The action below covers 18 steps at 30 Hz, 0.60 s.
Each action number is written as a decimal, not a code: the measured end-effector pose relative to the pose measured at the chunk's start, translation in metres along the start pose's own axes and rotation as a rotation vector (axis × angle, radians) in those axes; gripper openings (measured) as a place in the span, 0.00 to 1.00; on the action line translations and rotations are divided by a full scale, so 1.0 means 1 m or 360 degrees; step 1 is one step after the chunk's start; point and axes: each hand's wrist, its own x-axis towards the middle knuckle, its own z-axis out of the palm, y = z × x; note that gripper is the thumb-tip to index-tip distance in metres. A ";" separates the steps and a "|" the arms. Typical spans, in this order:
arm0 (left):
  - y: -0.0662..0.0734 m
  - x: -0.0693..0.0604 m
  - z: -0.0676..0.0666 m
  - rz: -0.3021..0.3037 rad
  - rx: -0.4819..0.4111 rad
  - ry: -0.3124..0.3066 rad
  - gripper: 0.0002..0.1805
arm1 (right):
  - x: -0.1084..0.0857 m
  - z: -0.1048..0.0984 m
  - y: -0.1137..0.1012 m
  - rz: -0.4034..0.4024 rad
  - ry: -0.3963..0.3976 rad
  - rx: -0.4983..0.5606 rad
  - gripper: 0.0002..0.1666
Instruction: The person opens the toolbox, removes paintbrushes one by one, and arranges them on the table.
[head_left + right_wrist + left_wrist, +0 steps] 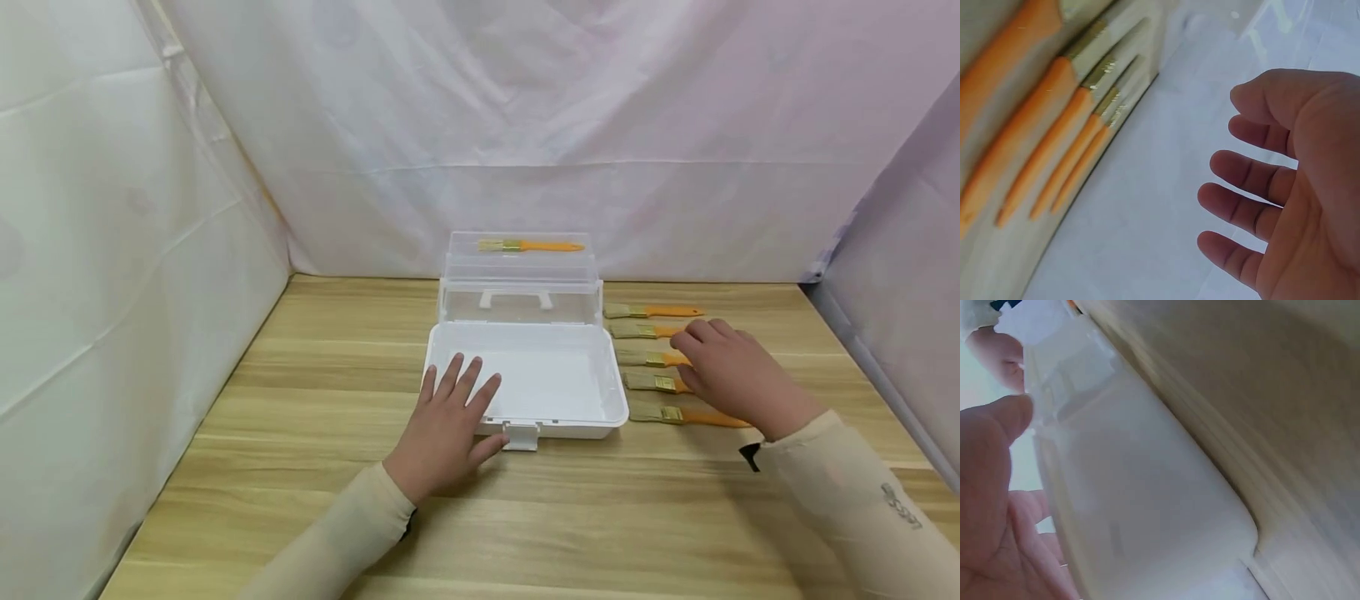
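Note:
A white plastic box [547,379] lies with its clear lid [577,304] tipped back. My left hand [446,429] spreads over its front left rim, fingers straight, thumb by the latch [522,437]. In the left wrist view, the thumb and fingers [1038,503] lie along the box's front wall [1147,494]. To the right, several paintbrushes [712,418] with orange handles lie in a column, bristles toward the box. My right hand [738,379] hovers over their handles. The right wrist view shows its fingers [1247,172] loosely bent, holding nothing, apart from the brushes [1035,125].
One more paintbrush [551,246] lies across the far part of the clear lid. White cloth [525,125] hangs behind the wooden table [352,375] and along both sides.

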 end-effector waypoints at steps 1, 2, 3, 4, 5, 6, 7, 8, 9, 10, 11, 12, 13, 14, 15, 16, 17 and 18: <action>-0.001 0.001 0.000 -0.0005 -0.0014 0.0008 0.40 | 0.003 -0.002 0.000 -0.0016 -0.0001 -0.0013 0.17; -0.003 0.002 0.001 -0.0010 -0.0021 0.0011 0.40 | 0.006 -0.003 -0.001 -0.0036 -0.0001 -0.0025 0.17; -0.004 0.003 0.002 -0.0014 -0.0028 0.0017 0.40 | 0.008 -0.005 -0.001 -0.0061 0.0006 -0.0033 0.18; -0.005 0.004 0.003 -0.0019 -0.0035 0.0017 0.40 | 0.011 -0.007 -0.001 -0.0077 0.0013 -0.0041 0.18; -0.006 0.005 0.003 -0.0024 -0.0036 0.0010 0.40 | 0.013 -0.008 -0.001 -0.0095 0.0018 -0.0043 0.18; -0.007 0.005 0.003 -0.0028 -0.0034 0.0003 0.39 | 0.016 -0.010 -0.001 -0.0109 0.0019 -0.0046 0.18; -0.007 0.005 0.004 -0.0032 -0.0026 -0.0006 0.40 | 0.018 -0.011 -0.001 -0.0117 0.0014 -0.0043 0.19; -0.008 0.005 0.004 -0.0038 -0.0019 -0.0016 0.39 | 0.021 -0.013 -0.001 -0.0123 0.0005 -0.0040 0.20; -0.008 0.005 0.004 -0.0042 -0.0014 -0.0028 0.39 | 0.024 -0.015 0.000 -0.0126 -0.0011 -0.0036 0.20; -0.009 0.004 0.004 -0.0046 -0.0012 -0.0043 0.39 | 0.027 -0.017 0.000 -0.0123 -0.0023 -0.0033 0.20; -0.009 0.003 0.003 -0.0045 -0.0011 -0.0056 0.40 | 0.031 -0.019 0.000 -0.0123 -0.0031 -0.0026 0.21; -0.010 0.002 0.003 -0.0042 -0.0020 -0.0072 0.39 | 0.034 -0.021 0.001 -0.0127 -0.0036 -0.0016 0.21; -0.010 0.001 0.002 -0.0036 -0.0028 -0.0094 0.40 | 0.038 -0.024 0.002 -0.0130 -0.0035 -0.0008 0.21; -0.011 -0.001 0.001 -0.0028 -0.0044 -0.0118 0.40 | 0.041 -0.026 0.003 -0.0138 -0.0030 -0.0010 0.22; -0.011 -0.002 0.001 -0.0016 -0.0063 -0.0134 0.40 | 0.046 -0.028 0.004 -0.0147 -0.0017 -0.0006 0.21; -0.012 -0.003 0.000 -0.0002 -0.0084 -0.0151 0.40 | 0.050 -0.029 0.006 -0.0150 -0.0011 0.0000 0.22; -0.012 -0.003 -0.001 0.0012 -0.0100 -0.0165 0.40 | 0.054 -0.031 0.008 -0.0151 -0.0009 0.0004 0.22; -0.013 -0.004 -0.001 0.0025 -0.0113 -0.0177 0.40 | 0.059 -0.032 0.010 -0.0151 -0.0011 0.0003 0.22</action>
